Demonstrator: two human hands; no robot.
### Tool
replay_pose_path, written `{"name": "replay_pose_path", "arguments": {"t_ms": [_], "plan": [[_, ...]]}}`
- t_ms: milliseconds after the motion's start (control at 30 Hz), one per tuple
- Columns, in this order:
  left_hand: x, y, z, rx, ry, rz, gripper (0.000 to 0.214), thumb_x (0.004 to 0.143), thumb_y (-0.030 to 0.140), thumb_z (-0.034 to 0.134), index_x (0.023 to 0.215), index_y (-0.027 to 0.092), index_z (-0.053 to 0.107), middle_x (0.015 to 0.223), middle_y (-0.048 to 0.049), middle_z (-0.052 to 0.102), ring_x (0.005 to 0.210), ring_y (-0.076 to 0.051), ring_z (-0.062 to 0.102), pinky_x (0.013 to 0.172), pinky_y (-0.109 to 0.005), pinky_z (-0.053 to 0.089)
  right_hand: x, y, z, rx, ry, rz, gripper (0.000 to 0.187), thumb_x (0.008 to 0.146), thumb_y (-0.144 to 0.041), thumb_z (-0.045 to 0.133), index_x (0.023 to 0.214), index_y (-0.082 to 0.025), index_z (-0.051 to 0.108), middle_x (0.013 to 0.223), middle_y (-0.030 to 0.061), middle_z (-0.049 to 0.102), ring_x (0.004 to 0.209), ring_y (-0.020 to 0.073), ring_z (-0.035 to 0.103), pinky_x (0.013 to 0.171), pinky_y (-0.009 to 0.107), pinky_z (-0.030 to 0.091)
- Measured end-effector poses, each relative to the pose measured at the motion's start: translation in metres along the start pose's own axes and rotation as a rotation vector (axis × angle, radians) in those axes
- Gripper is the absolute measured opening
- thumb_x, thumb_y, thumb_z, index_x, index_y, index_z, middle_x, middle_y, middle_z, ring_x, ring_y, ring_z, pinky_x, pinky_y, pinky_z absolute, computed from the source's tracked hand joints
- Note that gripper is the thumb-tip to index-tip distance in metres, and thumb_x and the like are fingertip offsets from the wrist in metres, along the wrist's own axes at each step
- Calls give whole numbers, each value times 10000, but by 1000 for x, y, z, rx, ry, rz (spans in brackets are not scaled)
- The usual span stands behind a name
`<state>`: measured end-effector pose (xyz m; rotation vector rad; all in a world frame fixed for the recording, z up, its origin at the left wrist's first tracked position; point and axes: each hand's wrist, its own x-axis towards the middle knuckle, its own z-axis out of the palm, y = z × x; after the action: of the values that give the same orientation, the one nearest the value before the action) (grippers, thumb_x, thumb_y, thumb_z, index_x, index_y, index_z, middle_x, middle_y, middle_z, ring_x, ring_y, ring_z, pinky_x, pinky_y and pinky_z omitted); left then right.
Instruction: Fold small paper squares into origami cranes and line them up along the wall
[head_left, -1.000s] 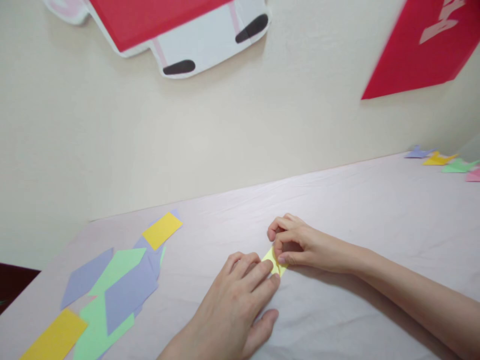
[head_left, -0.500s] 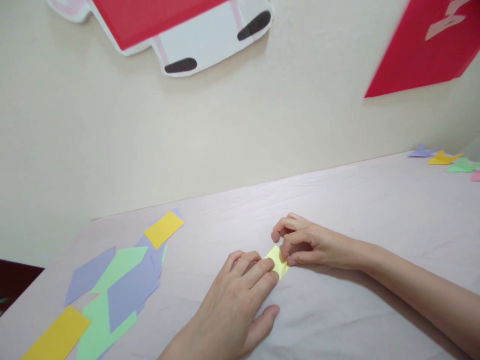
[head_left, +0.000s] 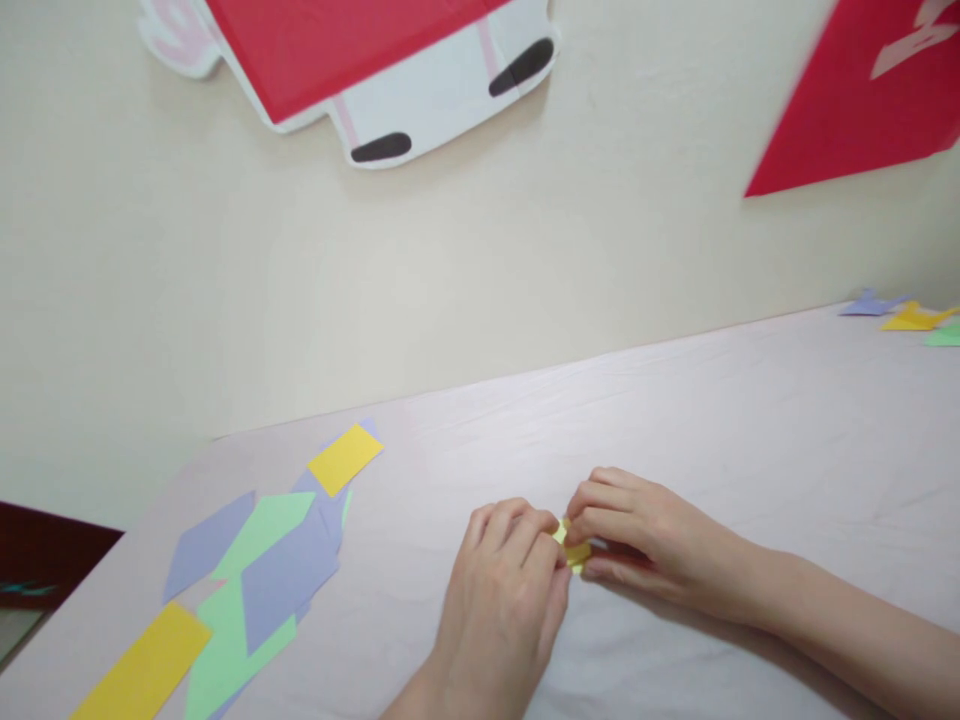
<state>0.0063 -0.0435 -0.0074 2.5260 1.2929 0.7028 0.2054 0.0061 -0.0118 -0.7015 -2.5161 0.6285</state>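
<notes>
A small piece of folded yellow paper lies on the pale cloth between my two hands, mostly covered by fingers. My left hand comes from below with its fingers curled and closed on the paper's left side. From the right, my right hand pinches the paper's right side, its thumb low and its fingers bent above. How the folds run under the fingertips is hidden.
Loose sheets in purple, green and orange-yellow overlap at the left. Small folded paper shapes, among them a purple one and an orange one, stand far right by the wall. Red-and-white decorations hang there.
My right hand has come down over the paper, and my left thumb has moved in to it. Less of the yellow paper shows now. The view has shifted slightly left.
</notes>
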Motion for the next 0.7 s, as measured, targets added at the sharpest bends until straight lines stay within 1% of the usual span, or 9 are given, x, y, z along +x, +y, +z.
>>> {"name": "replay_pose_path", "arguments": {"t_ms": [67,167,267,367,533,600,700], "plan": [[0,0,1,17,11,8,129,885,63,516,846,186,533,1016,-40,645,975,-238,534,840,-430,444,0,0,2,-82,-7,-39,141,947,-194,542,840,-184,634,878,48,651,814,174,533,740,308,406],[0,0,3,27,27,4,131,867,54,526,830,180,529,1007,-41,644,956,-230,539,836,-424,446,1,0,4,-201,-7,-109,268,991,-189,458,784,-184,628,785,31,640,735,162,507,688,309,380],[-2,0,4,16,39,-2,116,848,66,559,838,179,530,1009,-40,641,972,-235,535,850,-431,441,2,-1,5,-188,8,-110,287,997,-188,434,790,-181,633,776,35,640,721,162,500,682,314,380],[-3,0,4,17,48,-8,118,864,67,543,830,178,526,997,-41,636,973,-236,528,844,-429,436,2,-5,5,-71,29,-14,233,956,-151,479,781,-180,631,818,50,643,769,178,508,706,319,402],[-4,1,4,-16,59,-65,132,882,65,529,817,179,522,987,-46,612,953,-233,518,805,-416,427,0,-9,6,139,78,270,137,872,-154,610,741,-193,626,842,42,622,880,207,506,776,340,434],[-4,2,5,-36,56,-100,143,878,59,527,802,181,520,970,-45,598,949,-231,512,795,-411,423,0,-10,6,165,83,360,133,853,-157,640,727,-197,630,869,41,617,916,217,496,803,355,428],[-3,3,6,-46,58,-140,154,858,49,537,779,181,519,958,-46,580,948,-233,505,788,-411,422,2,-13,7,158,88,420,147,852,-139,628,716,-191,615,879,42,602,912,220,484,810,367,412]]}}
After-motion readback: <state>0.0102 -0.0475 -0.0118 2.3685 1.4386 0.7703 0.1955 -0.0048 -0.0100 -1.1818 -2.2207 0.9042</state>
